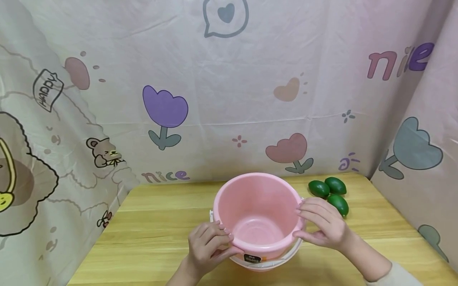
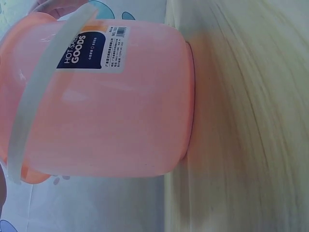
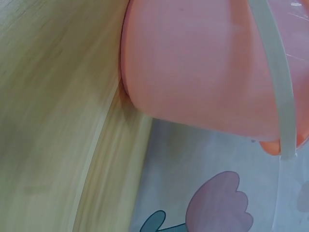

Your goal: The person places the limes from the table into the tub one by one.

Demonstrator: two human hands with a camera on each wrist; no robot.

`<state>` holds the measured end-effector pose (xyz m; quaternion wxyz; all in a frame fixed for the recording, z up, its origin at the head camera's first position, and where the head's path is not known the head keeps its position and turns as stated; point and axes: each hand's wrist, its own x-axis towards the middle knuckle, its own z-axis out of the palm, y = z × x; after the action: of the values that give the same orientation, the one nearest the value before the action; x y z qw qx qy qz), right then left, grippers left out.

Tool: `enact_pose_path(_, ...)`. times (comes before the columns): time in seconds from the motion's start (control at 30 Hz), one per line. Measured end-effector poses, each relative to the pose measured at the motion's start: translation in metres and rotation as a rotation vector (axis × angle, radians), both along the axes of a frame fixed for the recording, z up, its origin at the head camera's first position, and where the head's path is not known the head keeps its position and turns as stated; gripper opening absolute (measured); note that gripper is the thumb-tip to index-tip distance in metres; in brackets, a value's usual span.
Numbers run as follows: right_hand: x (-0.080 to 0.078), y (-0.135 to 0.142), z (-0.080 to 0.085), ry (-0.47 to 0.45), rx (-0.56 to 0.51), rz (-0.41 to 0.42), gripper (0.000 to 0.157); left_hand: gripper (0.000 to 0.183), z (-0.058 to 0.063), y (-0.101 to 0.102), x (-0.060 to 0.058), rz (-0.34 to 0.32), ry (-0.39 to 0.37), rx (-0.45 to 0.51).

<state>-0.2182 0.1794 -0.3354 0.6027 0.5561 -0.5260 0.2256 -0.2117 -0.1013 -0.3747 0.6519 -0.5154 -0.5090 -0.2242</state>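
Observation:
A pink plastic bucket (image 1: pixel 255 210) stands upright on the wooden table, its inside bare down to the bottom. Its white handle (image 1: pixel 282 260) hangs down along the front, just over a dark label (image 1: pixel 252 258). At the near left of the rim, my left hand (image 1: pixel 209 244) grips the edge, fingers over the top and thumb along the front. My right hand (image 1: pixel 323 222) holds the right side of the rim, fingertips over the edge and thumb lower down. Both wrist views show the bucket wall (image 2: pixel 111 111) and its base on the tabletop.
Three dark green oval fruits (image 1: pixel 336 204) lie at the back right of the table (image 1: pixel 161 226), behind my right hand. A printed cloth (image 1: pixel 229 87) hangs along the back and both sides.

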Motion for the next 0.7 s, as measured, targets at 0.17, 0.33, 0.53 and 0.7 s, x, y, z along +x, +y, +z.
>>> enact_pose_path(0.17, -0.002, 0.004, -0.003, -0.014, -0.007, -0.011, 0.041, 0.036, -0.001, 0.000, 0.001, 0.001, -0.010, -0.004)
enact_pose_path(0.33, -0.007, 0.011, -0.010, -0.032, -0.024, -0.017, 0.042, 0.036, 0.000, 0.000, 0.000, -0.003, -0.002, -0.003)
enact_pose_path(0.53, -0.011, 0.017, -0.016, -0.044, -0.034, -0.023, 0.042, 0.036, 0.001, 0.000, 0.000, -0.002, 0.000, -0.001)
enact_pose_path(0.7, -0.012, 0.019, -0.016, -0.045, -0.043, -0.036, 0.041, 0.036, 0.001, 0.000, 0.000, -0.004, 0.001, 0.001)
